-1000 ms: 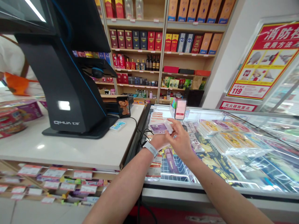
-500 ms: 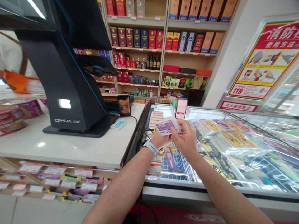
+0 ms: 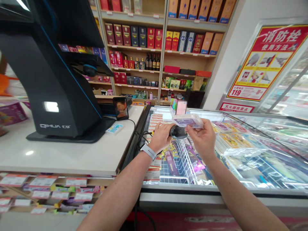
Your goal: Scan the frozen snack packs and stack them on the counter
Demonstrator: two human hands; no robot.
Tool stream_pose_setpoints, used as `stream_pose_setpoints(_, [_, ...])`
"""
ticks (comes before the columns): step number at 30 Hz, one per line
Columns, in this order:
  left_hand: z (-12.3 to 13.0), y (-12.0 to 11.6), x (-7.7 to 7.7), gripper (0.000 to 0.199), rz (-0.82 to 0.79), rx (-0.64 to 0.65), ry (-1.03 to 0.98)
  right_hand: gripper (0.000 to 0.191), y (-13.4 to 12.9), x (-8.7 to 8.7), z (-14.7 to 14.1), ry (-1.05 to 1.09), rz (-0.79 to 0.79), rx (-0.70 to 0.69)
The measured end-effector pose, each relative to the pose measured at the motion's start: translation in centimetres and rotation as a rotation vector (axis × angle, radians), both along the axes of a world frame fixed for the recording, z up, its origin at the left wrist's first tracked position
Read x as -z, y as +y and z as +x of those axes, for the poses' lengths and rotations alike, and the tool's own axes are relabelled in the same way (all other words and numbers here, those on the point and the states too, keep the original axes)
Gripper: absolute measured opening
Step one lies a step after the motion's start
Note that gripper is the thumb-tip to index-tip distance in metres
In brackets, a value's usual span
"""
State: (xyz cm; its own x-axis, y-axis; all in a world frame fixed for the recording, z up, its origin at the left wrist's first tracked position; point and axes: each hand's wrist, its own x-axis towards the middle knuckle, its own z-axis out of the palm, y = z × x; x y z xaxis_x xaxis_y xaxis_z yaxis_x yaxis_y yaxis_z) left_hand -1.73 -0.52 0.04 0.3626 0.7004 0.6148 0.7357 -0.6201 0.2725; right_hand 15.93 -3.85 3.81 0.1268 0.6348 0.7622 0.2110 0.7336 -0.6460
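While the left hand [image 3: 160, 137] wraps closed around a black handheld scanner [image 3: 178, 132], the right hand [image 3: 203, 138] pinches a clear plastic packet [image 3: 187, 121] holding a purple card, its grip tight between thumb and fingers. The packet is held up in the air above the freezer, just beside the scanner's dark head, which points toward it. They seem not to touch, though the angle makes that hard to swear to.

As far as one can judge, the packet has reached the scanner, but nothing shows whether it has been read. It has not been set down or bagged. More packets [image 3: 240, 141] lie in stacks on the glass lid of the chest freezer [image 3: 276, 170] to the right, with goods visible beneath the glass.

To the left, the white tabletop [image 3: 72, 154] carries a black checkout terminal [image 3: 57, 89], a phone on a stand [image 3: 120, 108] with its screen blurred, and a small blue-and-white card [image 3: 115, 128]. A white smartwatch [image 3: 148, 151] circles the left wrist. Farther off, wooden shelves [image 3: 138, 46] hold boxed liquor and bottles, and a red-and-yellow fire hydrant poster [image 3: 264, 61] stands at the far right.
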Motion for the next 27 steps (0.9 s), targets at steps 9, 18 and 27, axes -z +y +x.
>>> stream_pose_setpoints(9, [0.0, 0.2, -0.1, 0.052, 0.003, 0.027, -0.010, 0.026, 0.0, -0.8, 2.8, 0.058, 0.041, -0.086])
stream_pose_setpoints(18, [0.0, 0.1, -0.2, 0.051, -0.007, 0.022, -0.007, 0.025, -0.2, 0.4, 3.6, 0.155, 0.028, 0.011])
stream_pose_setpoints(27, [-0.1, 0.1, -0.3, 0.051, -0.003, 0.024, -0.022, 0.035, 0.2, 0.8, 4.9, 0.149, 0.093, 0.119])
